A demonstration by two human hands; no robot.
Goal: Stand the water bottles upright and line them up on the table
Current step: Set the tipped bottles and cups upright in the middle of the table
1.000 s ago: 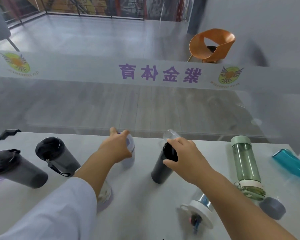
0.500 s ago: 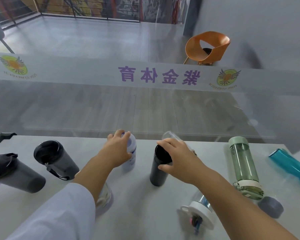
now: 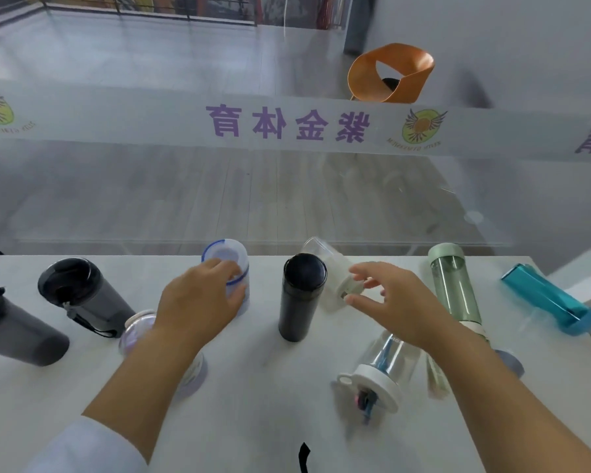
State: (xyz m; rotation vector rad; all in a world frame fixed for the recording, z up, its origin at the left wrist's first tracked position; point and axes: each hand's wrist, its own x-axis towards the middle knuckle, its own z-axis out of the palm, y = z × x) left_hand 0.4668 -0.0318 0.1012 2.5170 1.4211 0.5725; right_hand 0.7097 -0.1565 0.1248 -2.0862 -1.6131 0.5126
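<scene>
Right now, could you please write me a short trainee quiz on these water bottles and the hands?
1. True or false: the slim black cylindrical bottle stands upright.
2. Which bottle is the left hand on? A) the translucent bottle with the blue-ringed lid B) the teal bottle C) the green-capped clear bottle
3. Fill in: the open right hand reaches toward the small frosted white ___.

Key: 1 true; 2 A; 3 bottle.
</scene>
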